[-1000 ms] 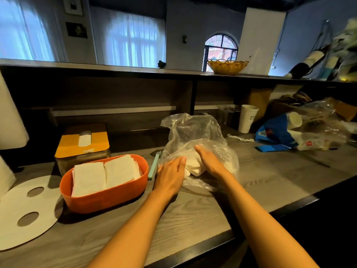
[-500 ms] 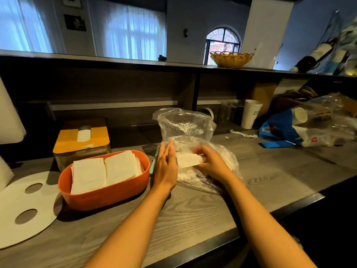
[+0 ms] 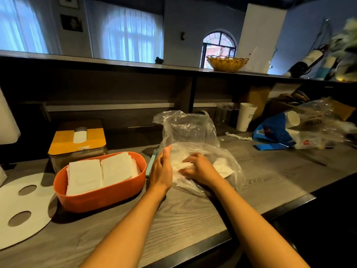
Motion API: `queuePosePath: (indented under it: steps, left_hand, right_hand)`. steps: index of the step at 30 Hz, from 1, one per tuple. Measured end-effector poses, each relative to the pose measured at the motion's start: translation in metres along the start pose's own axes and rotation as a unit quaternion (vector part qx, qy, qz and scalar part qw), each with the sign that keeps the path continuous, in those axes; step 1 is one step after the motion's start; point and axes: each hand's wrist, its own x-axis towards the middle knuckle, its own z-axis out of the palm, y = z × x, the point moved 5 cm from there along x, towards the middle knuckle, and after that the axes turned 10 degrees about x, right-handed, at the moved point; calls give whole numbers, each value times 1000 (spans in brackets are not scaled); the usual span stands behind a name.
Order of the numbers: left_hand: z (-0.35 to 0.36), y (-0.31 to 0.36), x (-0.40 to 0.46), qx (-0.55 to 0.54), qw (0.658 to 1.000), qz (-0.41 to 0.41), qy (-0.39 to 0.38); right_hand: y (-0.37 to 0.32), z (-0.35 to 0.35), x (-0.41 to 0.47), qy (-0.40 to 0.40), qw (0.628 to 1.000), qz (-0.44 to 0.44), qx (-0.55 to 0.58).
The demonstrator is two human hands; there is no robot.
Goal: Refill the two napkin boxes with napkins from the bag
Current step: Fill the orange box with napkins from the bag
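Right hand: my right hand (image 3: 201, 168) is back down inside the mouth of the clear plastic bag (image 3: 195, 132), fingers curled over the loose white napkins (image 3: 181, 164) there; half a second ago it held a folded wad lifted at the bag's mouth, and now that wad is low again. Whether it pinches a napkin I cannot tell through the plastic.

Left hand: my left hand (image 3: 161, 169) stands on edge, fingers pressed together and straight, flat against the bag's left side, much as it did half a second ago.

What it means: I judge I am still gathering or squaring a bundle, not carrying one over; nothing has left the bag.

Orange box (image 3: 100, 198): just left of my left hand, open, with two stacks of napkins side by side, looking filled and unchanged.

Yellow-lidded box (image 3: 77, 141): behind the orange one, lid on, one napkin showing in the slot; unchanged.

View: my head has dipped and drawn closer since a second ago.
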Motion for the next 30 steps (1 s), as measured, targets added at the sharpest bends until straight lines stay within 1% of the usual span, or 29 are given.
queuePosePath:
  steps: [1, 3, 4, 6, 7, 8, 9, 10, 12, 15, 17, 18, 20, 21, 23, 25, 27, 28, 29, 30]
  left_hand:
    - [1, -1, 0, 8, 1000, 0, -2]
    - [2, -1, -1, 30, 1000, -5, -7]
    - [3, -1, -2, 41, 999, -8, -11]
    - [2, -1, -2, 46, 999, -16, -17]
    - [1, -1, -2, 43, 999, -21, -15]
    - [0, -2, -1, 39, 999, -28, -11]
    - [0, -1, -1, 37, 999, -31, -9]
    - [-2, 0, -3, 34, 999, -30, -5]
    - [-5, 8, -8, 30, 999, -9, 7]
    - [-9, 26, -21, 13, 998, 50, 25]
    - [-8, 37, -28, -24, 997, 68, 21]
    - [-6, 39, -29, -52, 997, 57, 6]
    - [1, 38, -30, -119, 992, 4, -36]
    - [4, 38, -31, -170, 983, -31, -56]
    - [7, 37, -34, -280, 953, -80, -79]
    - [8, 36, -36, -339, 929, -104, -106]
    - [10, 29, -39, -370, 911, -131, -124]
    - [10, 25, -40, -376, 906, -149, -122]
    - [10, 20, -39, -375, 905, -167, -111]
    - [9, 16, -38, -377, 904, -179, -94]
  right_hand:
    - [1, -2, 0, 16, 1000, 2, 16]
    - [0, -7, -1, 35, 999, -18, 27]
    - [-2, -11, -3, 41, 997, -30, 49]
    - [-7, -21, -10, 52, 988, -20, 147]
    - [-10, -28, -16, 68, 975, 0, 212]
    - [-14, -34, -21, 93, 955, 21, 281]
    - [-17, -40, -26, 127, 927, 41, 350]
    - [-20, -44, -32, 157, 893, 61, 417]
    - [-23, -46, -40, 175, 817, 103, 539]
    - [-29, -46, -48, 170, 721, 168, 651]
    - [-37, -45, -50, 164, 677, 189, 692]
    - [-41, -45, -51, 161, 664, 191, 705]
    - [-51, -44, -51, 154, 658, 179, 715]
    - [-53, -42, -51, 155, 661, 172, 714]
    - [-59, -36, -51, 154, 660, 166, 716]
    - [-63, -25, -50, 144, 662, 186, 711]
    - [-65, -7, -50, 128, 671, 224, 696]
    - [-66, 1, -50, 127, 684, 235, 678]
    - [-65, 7, -47, 134, 719, 235, 640]
    - [-62, 12, -43, 145, 763, 223, 589]
